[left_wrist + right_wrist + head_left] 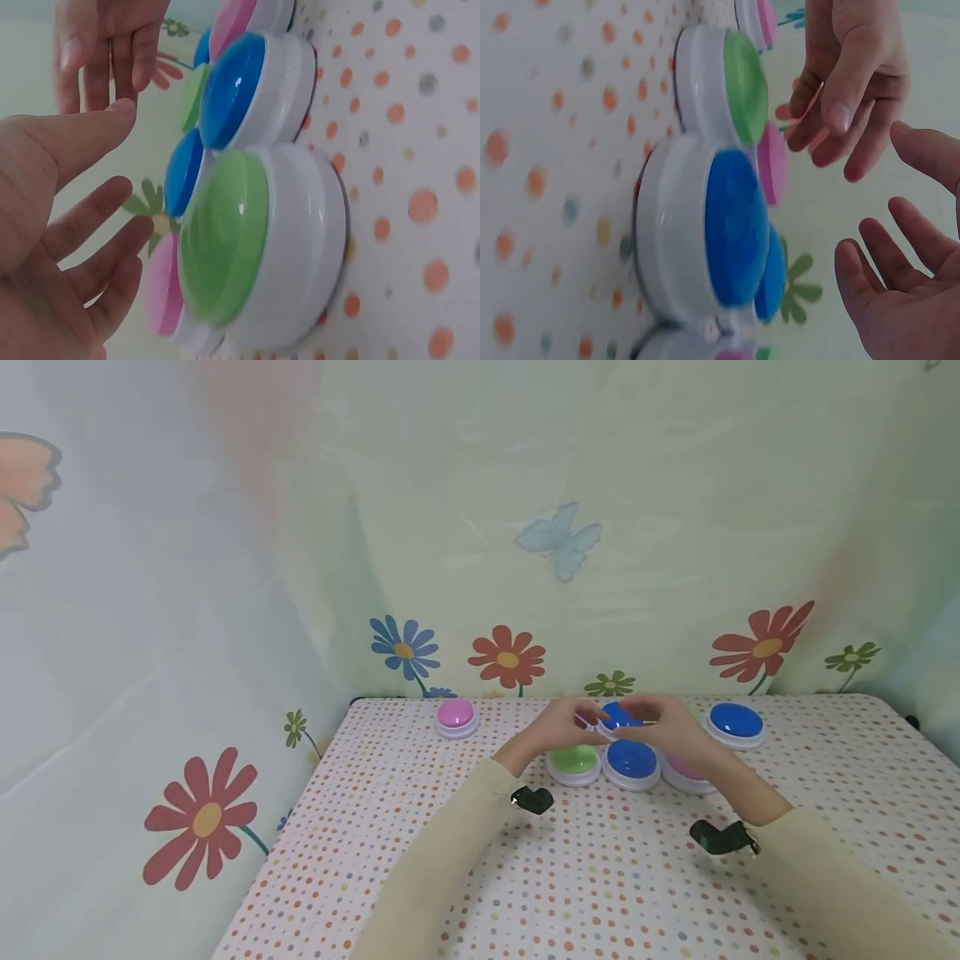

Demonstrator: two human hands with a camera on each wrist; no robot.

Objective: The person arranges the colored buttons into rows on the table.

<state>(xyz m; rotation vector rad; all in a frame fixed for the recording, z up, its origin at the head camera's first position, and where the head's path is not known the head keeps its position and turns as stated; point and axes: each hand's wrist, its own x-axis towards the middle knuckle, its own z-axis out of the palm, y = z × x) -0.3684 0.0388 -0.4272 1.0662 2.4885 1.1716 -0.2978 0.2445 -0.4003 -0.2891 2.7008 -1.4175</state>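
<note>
My left hand (558, 727) and right hand (675, 737) are raised above a cluster of push buttons, palms facing, fingers bent loosely and holding nothing. A small gap separates them in the right wrist view. Below the left hand is a green button (573, 759); a front blue button (632, 760) lies below the space between the hands. A rear blue button (617, 716) shows between the fingers. Partly covered by the right hand are a pink button (684, 768) and a green one behind. Another pink button (166, 289), seen in the wrist views, is hidden by the left hand in the head view.
On the dotted tabletop (570, 877), a separate pink button (455, 714) stands at the back left. Another blue button (736, 722) sits right of the cluster. Flower-printed curtains (450, 527) hang behind and at the sides. Dark wrist devices (722, 837) are strapped at both sleeves.
</note>
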